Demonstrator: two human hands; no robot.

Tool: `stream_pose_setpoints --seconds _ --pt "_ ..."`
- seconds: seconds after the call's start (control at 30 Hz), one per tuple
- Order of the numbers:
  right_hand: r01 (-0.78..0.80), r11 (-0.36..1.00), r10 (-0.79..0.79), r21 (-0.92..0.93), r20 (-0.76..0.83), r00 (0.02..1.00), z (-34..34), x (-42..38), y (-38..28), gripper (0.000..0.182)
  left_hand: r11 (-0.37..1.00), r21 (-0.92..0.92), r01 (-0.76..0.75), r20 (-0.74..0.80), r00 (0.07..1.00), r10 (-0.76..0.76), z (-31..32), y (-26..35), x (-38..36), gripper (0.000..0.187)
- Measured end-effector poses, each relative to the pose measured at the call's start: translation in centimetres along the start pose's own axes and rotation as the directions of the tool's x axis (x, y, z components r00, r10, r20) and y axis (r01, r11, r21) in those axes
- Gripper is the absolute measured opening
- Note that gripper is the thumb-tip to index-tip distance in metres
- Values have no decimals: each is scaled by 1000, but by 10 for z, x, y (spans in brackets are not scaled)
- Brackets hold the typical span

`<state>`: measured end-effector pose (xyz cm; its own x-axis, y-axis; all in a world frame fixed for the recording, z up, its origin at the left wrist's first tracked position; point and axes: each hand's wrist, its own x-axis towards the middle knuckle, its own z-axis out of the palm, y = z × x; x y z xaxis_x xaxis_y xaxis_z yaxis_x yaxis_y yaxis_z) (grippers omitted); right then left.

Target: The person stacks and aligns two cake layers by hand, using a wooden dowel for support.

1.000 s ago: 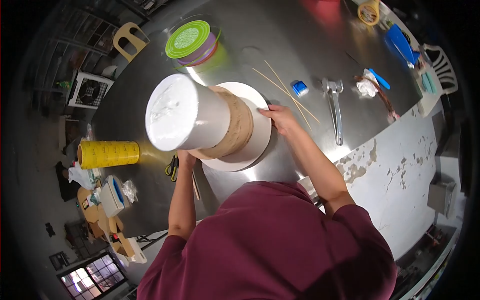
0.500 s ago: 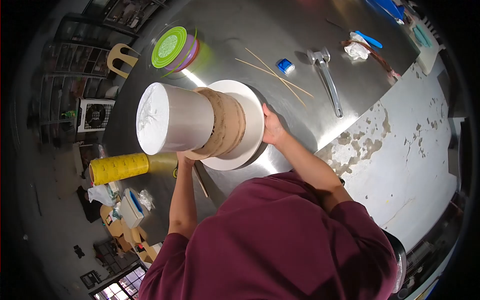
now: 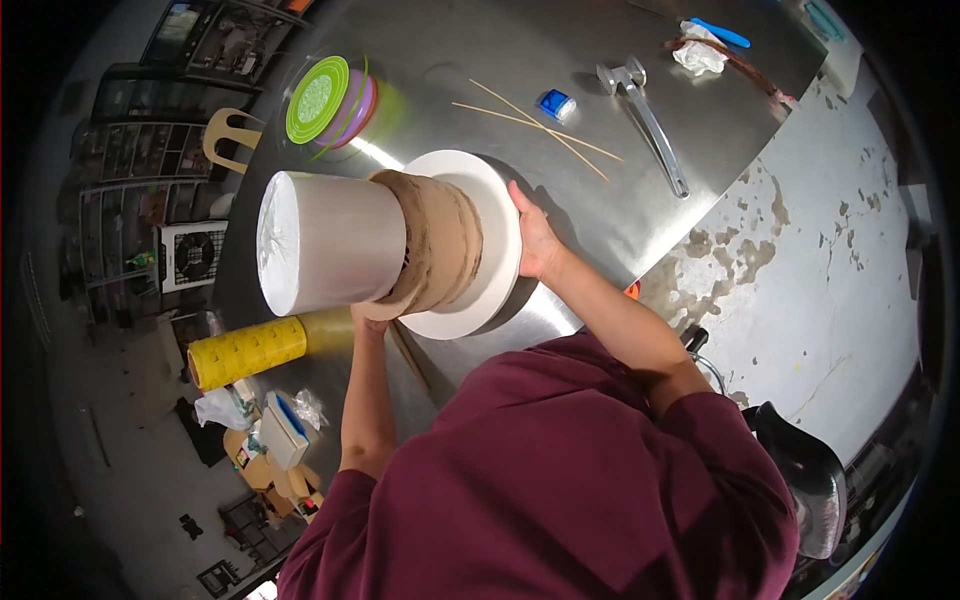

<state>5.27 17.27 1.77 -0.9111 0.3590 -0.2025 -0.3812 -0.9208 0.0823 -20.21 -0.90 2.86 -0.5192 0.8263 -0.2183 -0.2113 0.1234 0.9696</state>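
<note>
A white round board (image 3: 503, 225) carries a brown, rough-edged clay cylinder (image 3: 445, 240). Out of the clay sticks a large white cylinder (image 3: 340, 240) wrapped in thin sheet, gathered and creased at its end. My right hand (image 3: 537, 240) grips the board's rim on the right, thumb up along the edge. Against the underside of the clay cylinder is my left hand (image 3: 371, 324), closed there with most of its fingers hidden behind the clay.
Two crossed wooden sticks (image 3: 540, 128), a small blue-and-white item (image 3: 557, 105) and a metal tool (image 3: 647, 125) lie on the metal table (image 3: 440, 50). Green and purple discs (image 3: 318, 100) stand at the far left. A yellow roll (image 3: 247, 352) lies near the left edge.
The view has turned slightly, so the table things appear shifted. Both hands keep their hold, and the board with its cylinders sits a little further left in view.
</note>
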Motion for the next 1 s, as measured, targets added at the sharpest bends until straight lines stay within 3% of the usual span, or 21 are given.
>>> stream_pose_setpoints --seconds 0.03,0.07,0.13,0.17,0.2,0.27,0.3,0.37,0.4,0.5,0.57,0.73,0.9,1.0 --pt "0 1000 -1 -24 -36 999 0 1 0 64 997 77 -21 17 1000 20 3 3 0 44" --pt "1 999 -4 -48 -73 997 0 3 -1 64 956 276 -97 64 995 83 -3 -3 2 44" --pt "0 998 -8 -66 -112 994 5 2 -1 65 993 101 -55 25 998 53 -14 -2 3 44" --pt "0 998 -7 -60 -117 993 7 -1 -1 65 959 -280 49 -38 997 -62 -23 6 4 46" --pt "1 999 -7 -51 -122 993 8 -2 0 65 774 -622 118 -54 980 -193 -32 14 5 51" --pt "10 997 -18 -75 -106 994 2 0 1 65 975 -192 -112 -273 960 56 -32 48 7 45" --pt "17 997 -25 -82 -100 995 -2 1 1 65 861 442 -249 -168 920 353 -27 75 2 54" --pt "29 998 -34 -63 -81 996 -5 0 2 65 728 581 -364 -5 893 451 -19 141 -10 66" --pt "31 998 -35 -53 -72 997 -5 -2 2 65 932 167 -322 -80 938 339 -12 173 -13 70" --pt "44 996 -51 -80 -87 995 1 -8 1 64 641 628 -440 217 891 399 56 232 -14 83" --pt "50 997 -52 -53 -48 997 -6 -4 3 64 520 744 -420 299 905 303 83 233 -8 85" --pt "85 996 -85 19 -6 996 -12 -2 7 62 384 837 -389 356 921 156 112 223 0 92" --pt "93 995 -94 -27 -62 994 -16 2 8 59 422 812 -403 384 914 133 109 219 3 90" --pt "84 996 -84 -10 -17 996 -15 0 7 60 397 820 -412 397 909 125 101 220 5 93"
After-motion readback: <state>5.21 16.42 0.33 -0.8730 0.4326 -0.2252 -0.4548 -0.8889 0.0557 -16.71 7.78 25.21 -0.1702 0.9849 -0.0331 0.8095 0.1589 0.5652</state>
